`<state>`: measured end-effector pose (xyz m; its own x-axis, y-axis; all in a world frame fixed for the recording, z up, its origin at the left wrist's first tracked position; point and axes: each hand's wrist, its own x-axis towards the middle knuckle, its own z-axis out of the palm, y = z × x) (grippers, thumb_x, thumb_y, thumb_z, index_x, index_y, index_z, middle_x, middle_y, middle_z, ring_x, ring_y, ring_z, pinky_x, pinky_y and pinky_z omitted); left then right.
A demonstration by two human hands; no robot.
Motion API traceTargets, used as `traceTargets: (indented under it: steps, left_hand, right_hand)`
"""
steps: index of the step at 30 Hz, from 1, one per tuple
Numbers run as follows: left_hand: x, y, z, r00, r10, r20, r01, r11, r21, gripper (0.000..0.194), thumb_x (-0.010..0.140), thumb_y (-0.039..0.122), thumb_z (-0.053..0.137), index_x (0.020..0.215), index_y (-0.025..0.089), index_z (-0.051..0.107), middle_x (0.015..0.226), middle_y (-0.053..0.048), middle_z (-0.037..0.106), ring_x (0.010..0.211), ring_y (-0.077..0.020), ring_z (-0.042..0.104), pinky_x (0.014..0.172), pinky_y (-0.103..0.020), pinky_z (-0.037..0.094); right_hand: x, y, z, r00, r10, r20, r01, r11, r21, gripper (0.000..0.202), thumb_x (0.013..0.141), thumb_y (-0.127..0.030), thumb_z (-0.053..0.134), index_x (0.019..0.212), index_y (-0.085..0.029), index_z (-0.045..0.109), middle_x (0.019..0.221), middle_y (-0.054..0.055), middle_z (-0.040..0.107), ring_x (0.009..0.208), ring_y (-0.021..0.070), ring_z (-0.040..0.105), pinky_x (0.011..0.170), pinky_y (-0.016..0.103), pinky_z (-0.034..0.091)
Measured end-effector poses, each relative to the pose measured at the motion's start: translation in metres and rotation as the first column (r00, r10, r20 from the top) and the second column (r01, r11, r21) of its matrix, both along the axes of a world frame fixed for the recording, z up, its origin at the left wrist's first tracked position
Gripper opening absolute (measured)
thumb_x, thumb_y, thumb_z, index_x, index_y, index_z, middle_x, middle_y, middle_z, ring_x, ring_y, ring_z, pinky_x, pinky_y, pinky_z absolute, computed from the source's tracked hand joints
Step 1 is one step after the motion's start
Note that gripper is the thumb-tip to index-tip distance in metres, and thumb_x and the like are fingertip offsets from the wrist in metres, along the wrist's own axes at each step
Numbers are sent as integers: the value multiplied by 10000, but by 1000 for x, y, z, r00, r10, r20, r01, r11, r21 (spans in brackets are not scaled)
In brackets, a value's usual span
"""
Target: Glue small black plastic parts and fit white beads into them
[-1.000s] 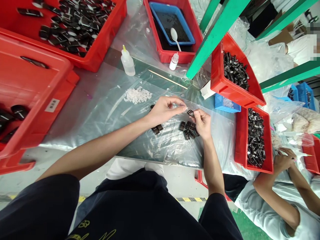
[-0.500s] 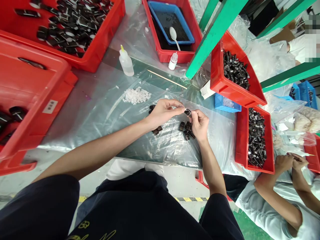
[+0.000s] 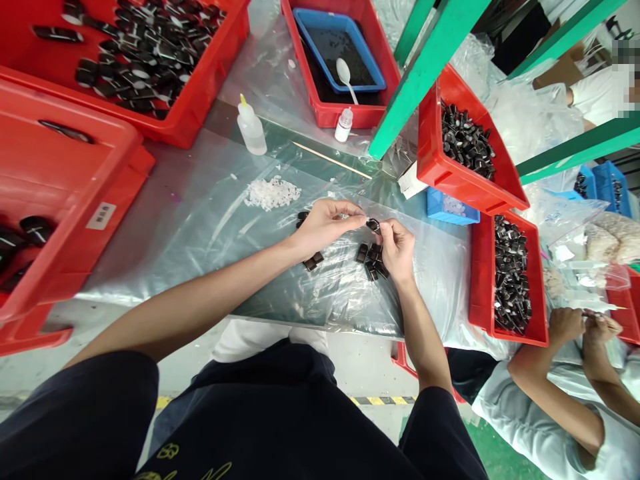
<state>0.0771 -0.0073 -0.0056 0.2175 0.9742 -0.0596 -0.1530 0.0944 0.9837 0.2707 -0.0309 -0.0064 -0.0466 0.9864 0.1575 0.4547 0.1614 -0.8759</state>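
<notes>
My right hand (image 3: 397, 250) is closed on a small glossy black piece (image 3: 373, 225), held a little above the table. Thumb and forefinger of my left hand (image 3: 333, 223) are pinched against that piece's left end, where a tiny white piece (image 3: 367, 219) shows at the fingertips. Below my right hand lies a loose group of black pieces (image 3: 371, 260). More black pieces (image 3: 314, 261) rest beneath my left hand, partly covered by it. A pile of small translucent white pieces (image 3: 273, 193) sits behind my left forearm.
A plastic-covered table carries a dropper bottle (image 3: 251, 127), a small white bottle (image 3: 344, 125) and a thin wooden stick (image 3: 333, 160). Red bins (image 3: 479, 280) of black parts stand on both sides. A green post (image 3: 425, 73) rises at the back. A co-worker's hands (image 3: 583, 327) are at right.
Both hands keep nearly the same pose around the black piece, with a very slight shift to the left. The camera view has moved a little. At right, the co-worker's hands have shifted slightly.
</notes>
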Motion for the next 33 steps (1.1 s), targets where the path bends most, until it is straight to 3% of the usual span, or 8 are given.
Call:
traceTargets:
  steps: [13, 16, 18, 20, 22, 25, 27, 33]
  left_hand:
    - [-1, 0, 2, 988, -143, 56, 148, 984, -103, 322, 729, 465, 866, 852, 191, 750, 871, -33, 771, 850, -182, 706, 851, -329, 545]
    - [-10, 7, 4, 986, -139, -92, 143, 989, 29, 293, 778, 451, 820, 895, 191, 753, 927, -59, 785, 889, -202, 717, 872, -351, 555]
    - [-23, 16, 5, 961, -26, -277, 86, 975, 206, 245, 832, 428, 773, 925, 201, 760, 988, -80, 791, 944, -224, 718, 909, -375, 553]
    - [-41, 26, 3, 877, 162, -452, 17, 930, 367, 185, 880, 392, 723, 933, 221, 767, 1018, -88, 788, 972, -242, 709, 950, -405, 539]
    - [-58, 36, -3, 769, 239, -593, 32, 912, 409, 165, 900, 385, 699, 870, 235, 763, 933, -81, 774, 929, -257, 703, 948, -426, 527]
    - [-75, 43, -15, 668, 173, -724, 156, 918, 364, 256, 859, 455, 752, 724, 239, 725, 740, -57, 710, 854, -276, 692, 929, -435, 513]
    - [-79, 42, -18, 629, 122, -767, 240, 909, 342, 292, 828, 513, 777, 724, 243, 733, 735, -51, 708, 826, -271, 684, 919, -424, 510]
    - [-87, 36, 10, 377, -135, -916, 495, 866, 76, 366, 931, 529, 594, 1001, 253, 824, 976, -60, 806, 852, -238, 697, 824, -343, 492]
  right_hand:
    - [3, -3, -2, 989, 60, 133, -65, 997, 31, 582, 1040, -738, 463, 756, -248, 599, 675, 4, 558, 638, 178, 489, 708, 319, 453]
    - [11, 2, 3, 980, 114, 166, -121, 992, 33, 572, 1034, -726, 502, 763, -237, 623, 687, 3, 577, 643, 168, 487, 711, 312, 442]
    - [22, 7, 7, 971, 124, 205, -132, 991, 27, 573, 1024, -718, 540, 741, -226, 623, 671, -4, 569, 633, 157, 469, 685, 306, 414]
    - [35, 12, 10, 961, 103, 256, -110, 994, 13, 614, 1018, -729, 543, 673, -222, 577, 620, -15, 520, 610, 147, 426, 641, 302, 372]
    - [48, 16, 10, 949, 104, 298, -100, 995, -30, 654, 1024, -737, 521, 621, -221, 533, 579, -21, 476, 591, 140, 391, 614, 303, 345]
    - [59, 19, 7, 920, 143, 366, -108, 988, -114, 677, 1018, -735, 520, 580, -221, 476, 558, -32, 407, 576, 126, 335, 597, 310, 297]
    - [61, 19, 6, 896, 146, 419, -91, 985, -150, 658, 991, -725, 565, 582, -220, 464, 563, -41, 377, 581, 120, 307, 599, 315, 268]
    - [60, 19, 9, 896, 47, 441, 21, 989, -149, 578, 940, -738, 618, 706, -210, 579, 602, -37, 481, 582, 122, 364, 604, 314, 284]
